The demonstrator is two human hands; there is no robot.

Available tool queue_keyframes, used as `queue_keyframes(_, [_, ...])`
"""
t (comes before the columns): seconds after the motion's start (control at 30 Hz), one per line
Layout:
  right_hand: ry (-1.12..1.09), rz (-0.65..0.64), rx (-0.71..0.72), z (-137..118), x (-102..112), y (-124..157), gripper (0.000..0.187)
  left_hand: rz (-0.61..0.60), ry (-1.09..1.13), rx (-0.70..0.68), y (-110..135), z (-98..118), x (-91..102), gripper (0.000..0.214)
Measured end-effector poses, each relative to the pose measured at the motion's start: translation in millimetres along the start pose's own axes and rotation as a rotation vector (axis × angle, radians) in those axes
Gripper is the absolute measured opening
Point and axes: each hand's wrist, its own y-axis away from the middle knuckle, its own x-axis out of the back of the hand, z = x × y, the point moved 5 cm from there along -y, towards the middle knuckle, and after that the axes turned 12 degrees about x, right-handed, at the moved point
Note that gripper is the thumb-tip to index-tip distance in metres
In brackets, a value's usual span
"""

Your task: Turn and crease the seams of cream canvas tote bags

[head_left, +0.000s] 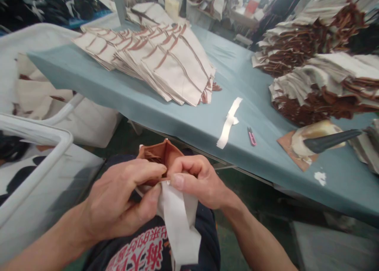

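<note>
This place looks like a workshop or factory for sewn goods. A long table with a pale blue covering point(239, 77) crosses the frame, and it carries a fanned stack of flat cream pieces with brown edges point(174, 66) in the upper middle and thick piles of whitish and brown pieces point(319, 81) at the right. Small pink-handled snips point(252, 137) lie nearby; large white plastic bins point(91, 117) at the left contain more material

A blue-topped worktable point(242, 81) is bearing fanned off-white panels point(174, 66), stacked brown-and-cream pieces point(314, 87), a crooked white strip point(226, 131), pink-handled thread snips point(252, 137) and a brown square board point(284, 142).
</note>
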Motion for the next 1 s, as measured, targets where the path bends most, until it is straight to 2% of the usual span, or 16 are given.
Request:
queue_keyframes(0.1, [0.108, -0.028, 0.013, -9.0, 4.9, 0.6, 0.036, -0.033, 0.005, -0.12, -2.3, 11.9, 5.8, 0.023])
queue_keyframes(0.27, [0.344, -0.097, 0.151, -27.3, 2.5, -3.4, 0.021, -0.289, 0.124, -0.202, -25.3, 22.7, 10.5, 0.026])
queue_keyframes(0.33, [0.461, -0.122, 0.244, -34.5, 1.4, -3.4, 0.018, -0.335, 0.093, -0.268, -30.3, 23.7, 8.8, 0.028])
queue_keyframes(0.4, [0.561, -0.139, 0.34, -38.9, 1.3, -1.5, 0.019, -0.294, 0.005, -0.385, -31.6, 20.6, 5.5, 0.028])
queue_keyframes(0.5, [0.626, -0.141, 0.47, -40.2, 1.9, 3.9, 0.021, -0.166, -0.168, -0.595, -29.2, 6.9, -1.1, 0.035])
queue_keyframes(0.57, [0.623, -0.138, 0.51, -38.5, 2.3, 7.5, 0.022, -0.093, -0.254, -0.665, -28.5, -5.9, -2.0, 0.037])
queue_keyframes(0.63, [0.633, -0.148, 0.537, -37.5, 1.8, 9.9, 0.022, -0.073, -0.258, -0.626, -30.9, -15.8, 3.0, 0.034])
queue_keyframes(0.7, [0.678, -0.174, 0.564, -37.9, 0.9, 10.6, 0.022, -0.122, -0.2, -0.528, -34.8, -17.4, 11.0, 0.026])
queue_keyframes(0.77, [0.743, -0.197, 0.599, -39.8, 0.6, 9.7, 0.021, -0.216, -0.124, -0.464, -37.4, -8.0, 16.6, 0.023])
queue_keyframes(0.87, [0.843, -0.221, 0.636, -43.0, 0.4, 7.5, 0.022, -0.363, -0.024, -0.501, -36.7, 18.0, 15.4, 0.025])
queue_keyframes(1.0, [1.08, -0.233, 0.7, -48.1, -4.4, 9.9, 0.029, -0.393, -0.019, -0.512, -35.3, 35.6, 3.6, 0.039])
